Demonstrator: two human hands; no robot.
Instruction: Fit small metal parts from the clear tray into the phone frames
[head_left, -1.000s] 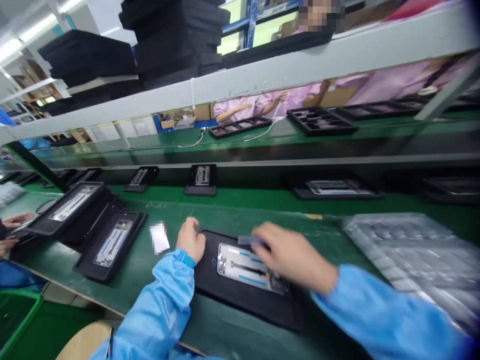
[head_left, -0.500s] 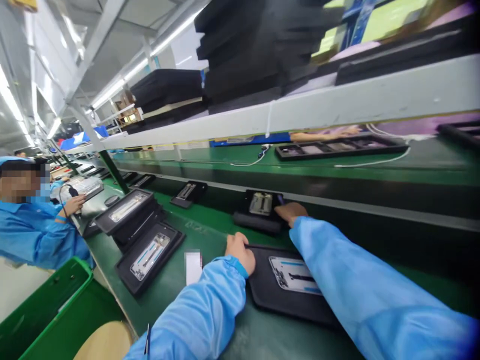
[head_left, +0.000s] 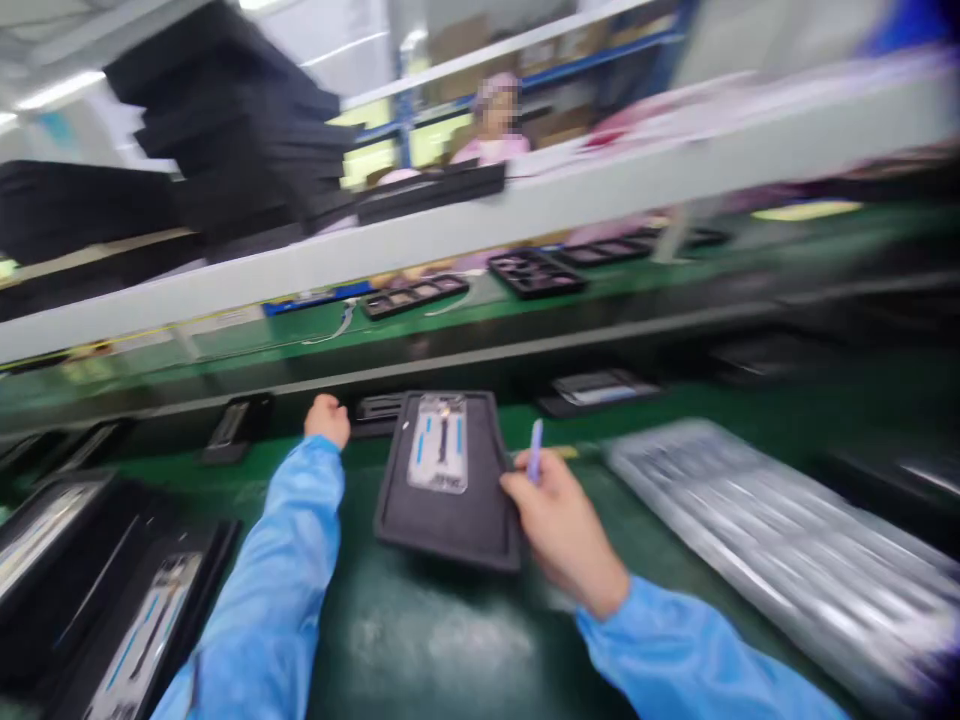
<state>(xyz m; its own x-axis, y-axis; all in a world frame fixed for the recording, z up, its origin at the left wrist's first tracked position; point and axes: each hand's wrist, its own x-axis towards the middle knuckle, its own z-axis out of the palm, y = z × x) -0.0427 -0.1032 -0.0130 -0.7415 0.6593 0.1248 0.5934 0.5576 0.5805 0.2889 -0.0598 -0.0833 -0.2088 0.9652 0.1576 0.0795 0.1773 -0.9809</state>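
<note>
Just below the view's centre, towards six o'clock, is a matte black tray (head_left: 480, 515) with a raised rim. Towards its twelve o'clock end lies a silvery-white frame (head_left: 416, 472), round-cornered, with a dark strip (head_left: 443, 442) down its middle and bright blue strips (head_left: 460, 435) alongside. The right hand (head_left: 559, 510) grips the tray's three o'clock edge and a slim lavender tool (head_left: 535, 450). At the tray's ten o'clock, the left hand (head_left: 328, 420) is curled beside another tray (head_left: 373, 429); whether it grips anything, I cannot tell.
</note>
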